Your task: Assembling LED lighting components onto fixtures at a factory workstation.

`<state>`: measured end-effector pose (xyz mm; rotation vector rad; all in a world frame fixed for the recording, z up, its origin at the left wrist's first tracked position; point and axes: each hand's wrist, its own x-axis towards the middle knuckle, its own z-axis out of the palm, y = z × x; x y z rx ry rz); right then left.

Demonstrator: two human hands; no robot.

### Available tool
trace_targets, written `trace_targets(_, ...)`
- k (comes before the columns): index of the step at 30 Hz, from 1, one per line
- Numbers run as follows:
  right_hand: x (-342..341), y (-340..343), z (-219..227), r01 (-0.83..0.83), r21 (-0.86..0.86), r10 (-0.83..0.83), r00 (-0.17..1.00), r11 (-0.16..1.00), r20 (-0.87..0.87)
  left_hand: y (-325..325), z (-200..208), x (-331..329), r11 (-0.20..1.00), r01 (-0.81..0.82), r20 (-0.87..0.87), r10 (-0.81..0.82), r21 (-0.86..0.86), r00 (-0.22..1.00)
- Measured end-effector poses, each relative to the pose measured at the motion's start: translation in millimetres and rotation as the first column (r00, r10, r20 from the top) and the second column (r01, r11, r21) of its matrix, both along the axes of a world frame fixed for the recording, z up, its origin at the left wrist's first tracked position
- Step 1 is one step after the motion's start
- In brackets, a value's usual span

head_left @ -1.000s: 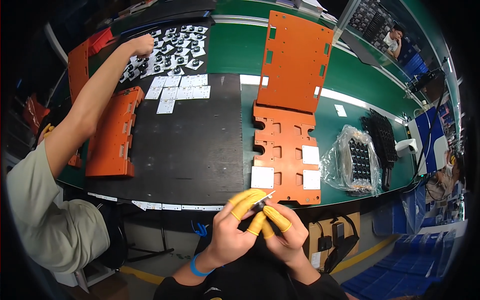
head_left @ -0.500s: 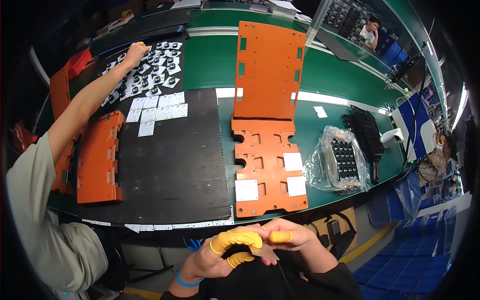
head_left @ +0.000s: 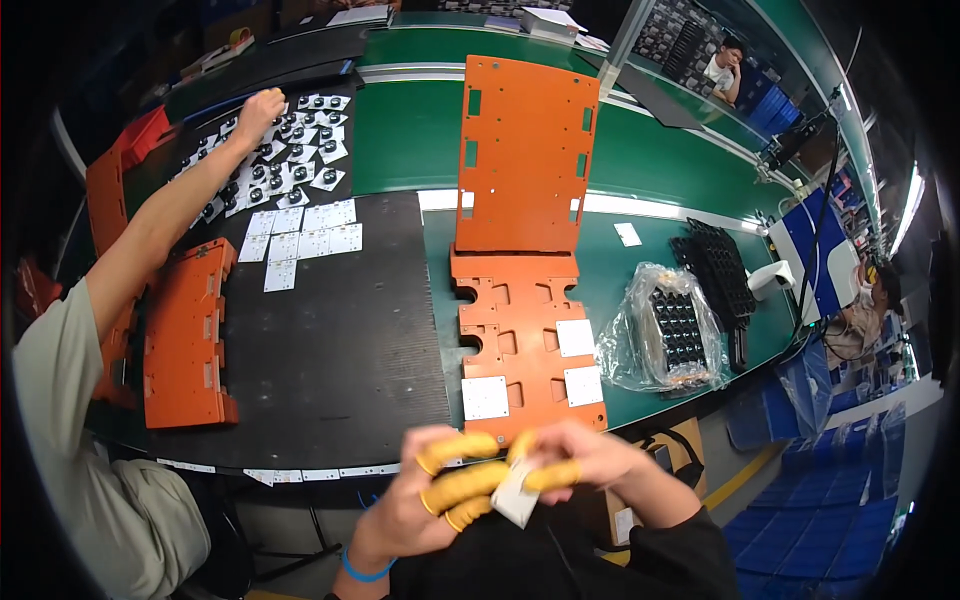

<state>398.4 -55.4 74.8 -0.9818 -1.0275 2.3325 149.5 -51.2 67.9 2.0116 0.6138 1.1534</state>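
A small pale square board is between my hands, in front of the table's near edge. My right hand, with yellow finger covers, pinches it from the right. Also wearing yellow covers, my left hand has its fingers bent against the board's left side; blur hides the exact contact. Just beyond stands an orange fixture with its lid raised upright. Three white square boards lie on its base: one at the near left, two on the right.
A co-worker's arm reaches over boards bearing black round parts at the far left. White boards lie on a black mat beside a closed orange fixture. Right: a bagged black tray and a white scanner.
The held board has turned from a brownish face to a pale one. My left fingers have straightened somewhat, and both hands have shifted slightly. The view has tilted a little.
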Motion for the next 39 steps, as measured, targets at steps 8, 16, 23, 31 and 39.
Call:
trace_targets(8, 86, 110, -7, 0.525, 0.499, -0.721, 0.565, 0.69, 0.402, 38, -28, -12, 0.831, -0.496, -0.479, 0.552, 0.251, 0.682)
trace_targets(16, 72, 127, -21, 0.435, 0.483, -0.647, 0.579, 0.76, 0.496, 34, -36, -21, 0.815, -0.499, -0.555, 0.571, 0.295, 0.604)
trace_targets(23, 76, 123, -32, 0.487, 0.481, -0.683, 0.559, 0.729, 0.47, 36, -36, -15, 0.814, -0.483, -0.555, 0.575, 0.321, 0.601)
trace_targets(31, 82, 98, -15, 0.24, 0.853, -0.877, 0.263, 0.464, 0.403, 32, -36, -16, 0.822, -0.489, -0.584, 0.559, 0.293, 0.589)
trace_targets(39, 202, 73, -27, -0.391, 0.827, -0.913, -0.24, 0.403, 0.331, 30, -33, -14, 0.829, -0.479, -0.613, 0.544, 0.288, 0.573)
